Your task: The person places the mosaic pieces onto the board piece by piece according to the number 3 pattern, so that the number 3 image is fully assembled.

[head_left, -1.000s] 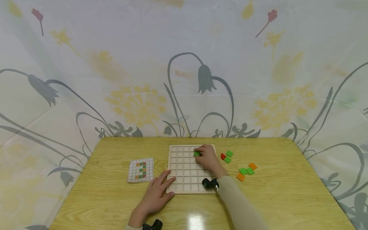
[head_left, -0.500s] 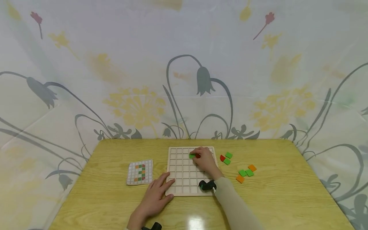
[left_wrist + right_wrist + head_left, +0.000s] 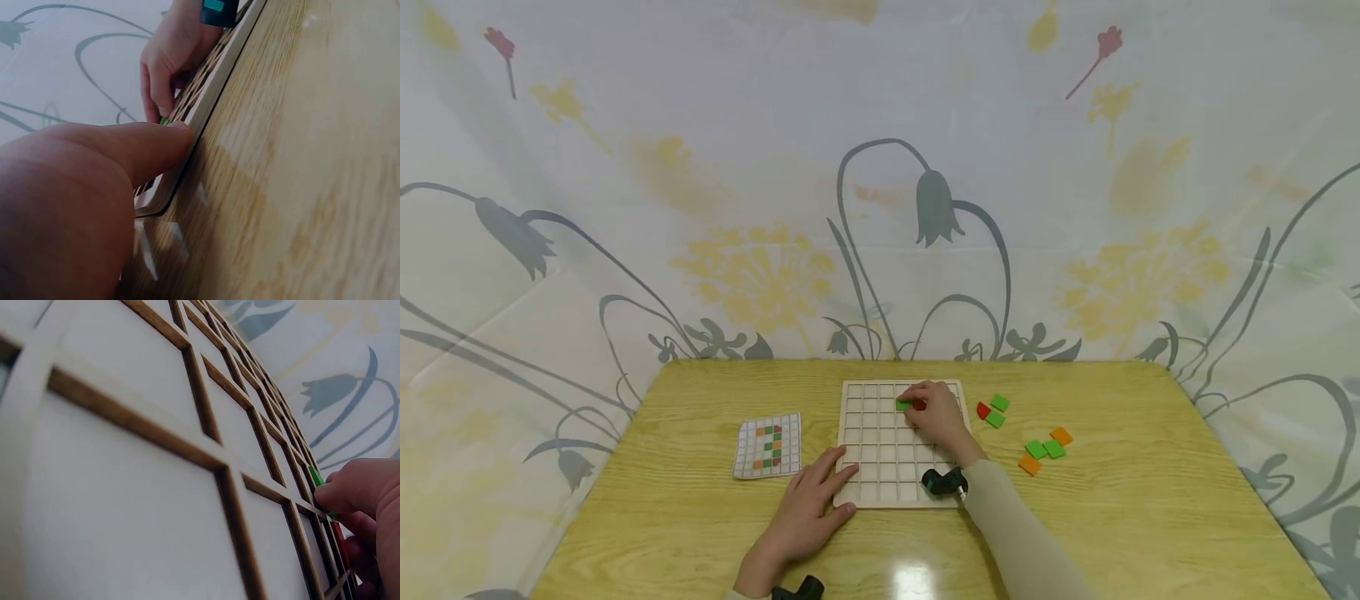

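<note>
My right hand (image 3: 938,417) is over the far part of the wooden grid board (image 3: 868,454), pinching a green square tile (image 3: 903,406) between thumb and fingers. Beside that tile a red piece (image 3: 919,405) shows partly under the hand. In the right wrist view, thumb and fingertips are at the green tile (image 3: 316,477), with the red piece (image 3: 340,544) just below it. My left hand (image 3: 805,512) rests with spread fingers on the board's near left edge. The left wrist view shows its thumb (image 3: 150,147) lying along the frame's rim.
Left of the board lies a pattern card (image 3: 747,450) with coloured squares on a grid. To the right are a red piece (image 3: 983,410) with green tiles (image 3: 999,402), then another cluster of green tiles (image 3: 1055,449) and orange tiles (image 3: 1030,464). A flowered cloth (image 3: 880,208) hangs behind the table.
My right hand has shifted slightly left with the green tile, and the red piece beside it has come into view. The left hand stays at the board's edge.
</note>
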The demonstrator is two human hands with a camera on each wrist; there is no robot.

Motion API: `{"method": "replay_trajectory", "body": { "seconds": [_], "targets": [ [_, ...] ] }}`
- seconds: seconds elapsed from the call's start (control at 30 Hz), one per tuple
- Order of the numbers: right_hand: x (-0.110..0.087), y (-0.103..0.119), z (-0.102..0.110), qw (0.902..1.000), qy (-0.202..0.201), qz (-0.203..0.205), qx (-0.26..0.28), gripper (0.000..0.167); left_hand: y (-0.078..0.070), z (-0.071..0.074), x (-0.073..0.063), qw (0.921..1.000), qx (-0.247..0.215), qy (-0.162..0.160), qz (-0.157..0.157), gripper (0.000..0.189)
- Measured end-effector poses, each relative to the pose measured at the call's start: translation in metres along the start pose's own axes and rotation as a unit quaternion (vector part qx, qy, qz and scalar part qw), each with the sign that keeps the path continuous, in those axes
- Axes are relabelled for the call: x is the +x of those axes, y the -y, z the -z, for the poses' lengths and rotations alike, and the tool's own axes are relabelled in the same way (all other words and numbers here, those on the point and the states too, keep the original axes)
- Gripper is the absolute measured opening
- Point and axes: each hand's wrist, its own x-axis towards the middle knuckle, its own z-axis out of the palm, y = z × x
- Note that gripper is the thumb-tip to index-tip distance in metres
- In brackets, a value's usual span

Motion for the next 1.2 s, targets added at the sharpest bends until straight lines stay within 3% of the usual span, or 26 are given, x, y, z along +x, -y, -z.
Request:
{"method": "replay_trajectory", "body": {
  "seconds": [0.73,0.87,1.07,1.2],
  "targets": [
    [-0.001,0.002,0.002,0.9999,-0.007,0.013,-0.006,0.021,0.001,0.0,0.0,1.0,-0.002,-0.004,-0.003,0.049],
    [0.0,0.004,0.004,0.9997,-0.004,0.011,0.021,0.023,0.001,-0.001,-0.001,1.0,-0.004,-0.004,0.0,0.049],
    [0.001,0.003,0.013,0.992,0.009,-0.016,0.125,0.022,0.002,-0.001,-0.001,0.9999,0.001,0.006,0.008,0.05],
    [-0.001,0.004,0.023,0.9893,0.011,-0.036,0.141,0.022,0.002,-0.001,-0.001,0.9999,-0.001,0.012,0.011,0.051]
  ]
}}
